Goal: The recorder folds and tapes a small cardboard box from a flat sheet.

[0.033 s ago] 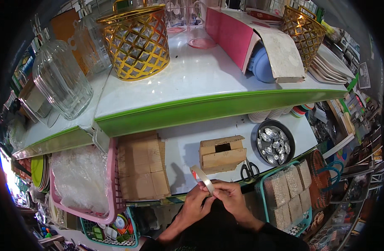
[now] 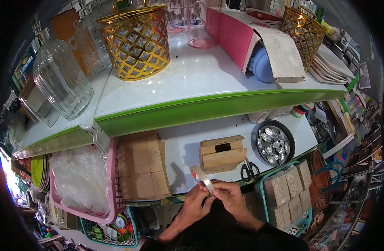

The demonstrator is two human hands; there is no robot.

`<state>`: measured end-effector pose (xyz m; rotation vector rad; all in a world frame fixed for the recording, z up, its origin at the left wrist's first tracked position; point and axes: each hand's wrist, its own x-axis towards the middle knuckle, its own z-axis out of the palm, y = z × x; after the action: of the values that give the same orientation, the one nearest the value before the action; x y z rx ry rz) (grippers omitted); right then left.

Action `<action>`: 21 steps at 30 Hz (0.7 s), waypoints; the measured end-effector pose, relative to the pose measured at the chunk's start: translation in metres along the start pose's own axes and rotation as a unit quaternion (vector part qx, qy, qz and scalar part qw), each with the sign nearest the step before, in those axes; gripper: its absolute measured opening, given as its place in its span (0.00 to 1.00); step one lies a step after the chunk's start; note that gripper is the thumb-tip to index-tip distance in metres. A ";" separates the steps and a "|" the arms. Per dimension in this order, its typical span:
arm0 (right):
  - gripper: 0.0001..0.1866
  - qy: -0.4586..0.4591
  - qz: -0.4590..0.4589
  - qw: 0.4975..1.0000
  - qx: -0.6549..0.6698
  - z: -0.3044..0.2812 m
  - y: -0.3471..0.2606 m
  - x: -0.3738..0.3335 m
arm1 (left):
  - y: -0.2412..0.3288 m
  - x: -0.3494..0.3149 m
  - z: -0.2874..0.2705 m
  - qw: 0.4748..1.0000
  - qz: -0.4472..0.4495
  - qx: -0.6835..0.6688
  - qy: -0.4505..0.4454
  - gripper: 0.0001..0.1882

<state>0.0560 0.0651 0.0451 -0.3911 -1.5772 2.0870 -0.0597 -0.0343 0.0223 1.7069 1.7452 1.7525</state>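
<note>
Roll of clear tape (image 2: pixel 201 178): lower centre of frame, held upright over the near edge of the table (image 2: pixel 181 146), pinched between both hands. Left hand (image 2: pixel 195 203): fingers clenched on the roll's lower rim. Right hand (image 2: pixel 228 196): fingers grasping the rim, thumb on the tape face. Adjacent: cardboard box (image 2: pixel 221 154) just above; black scissors (image 2: pixel 249 170) to the right; dark bowl of foil-wrapped pieces (image 2: pixel 275 144) further right. Risk, judged: the freed tape end could fold back and stick to itself or to the fingers; a loosened pinch could drop the roll off the table edge.
</note>
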 end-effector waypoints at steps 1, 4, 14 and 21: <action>0.14 -0.004 -0.015 1.000 -0.003 0.000 0.002 0.000 | 0.002 0.001 -0.001 1.000 -0.014 -0.013 -0.003 0.14; 0.15 -0.029 -0.041 0.999 0.003 0.001 0.003 0.003 | 0.003 -0.006 -0.001 0.997 -0.061 -0.049 0.005 0.13; 0.16 -0.052 -0.060 0.997 0.018 0.004 0.010 0.005 | -0.005 -0.004 -0.004 1.000 -0.007 -0.006 0.016 0.15; 0.15 -0.046 -0.049 0.998 0.009 0.007 0.009 0.006 | -0.011 -0.001 -0.005 0.998 0.048 0.038 0.031 0.15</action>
<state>0.0453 0.0609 0.0388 -0.2087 -1.5950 2.0699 -0.0691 -0.0343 0.0146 1.8140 1.8067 1.8182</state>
